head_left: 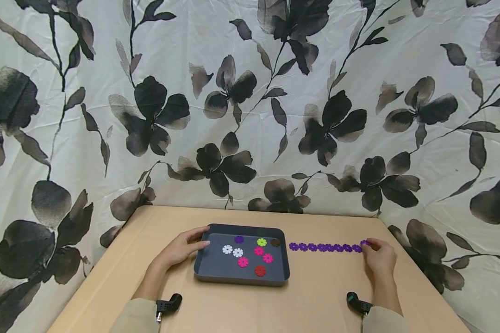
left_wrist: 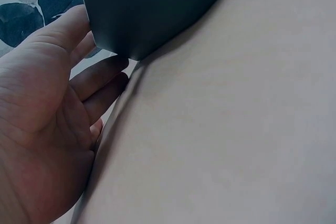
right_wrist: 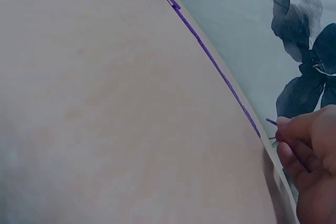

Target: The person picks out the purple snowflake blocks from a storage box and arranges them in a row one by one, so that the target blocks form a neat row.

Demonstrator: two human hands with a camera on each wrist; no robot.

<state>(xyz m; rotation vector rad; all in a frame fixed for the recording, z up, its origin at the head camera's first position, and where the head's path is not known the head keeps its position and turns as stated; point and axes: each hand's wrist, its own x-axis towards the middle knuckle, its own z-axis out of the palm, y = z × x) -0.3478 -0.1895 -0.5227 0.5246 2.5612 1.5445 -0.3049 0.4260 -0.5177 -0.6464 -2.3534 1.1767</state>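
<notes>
A dark grey tray (head_left: 216,268) lies on the table, and my left hand (head_left: 181,249) holds its left edge near the far corner. The left wrist view shows the thumb and fingertips against the dark tray (left_wrist: 152,9). To the right of the tray runs a row of purple flower-shaped discs (head_left: 327,248), joined or laid edge to edge. At the row's right end my right hand (head_left: 381,259) pinches another purple flower disc (head_left: 364,243). In the right wrist view this disc (right_wrist: 271,122) appears edge-on, just apart from the row (right_wrist: 220,72).
Inside the tray lie loose flower discs: white discs (head_left: 232,251), pink discs (head_left: 259,250), a purple disc (head_left: 239,239), a yellow-green disc (head_left: 261,242), a brown disc (head_left: 275,242) and a red disc (head_left: 260,271). Behind the table (head_left: 316,300) hangs a floral cloth (head_left: 250,129).
</notes>
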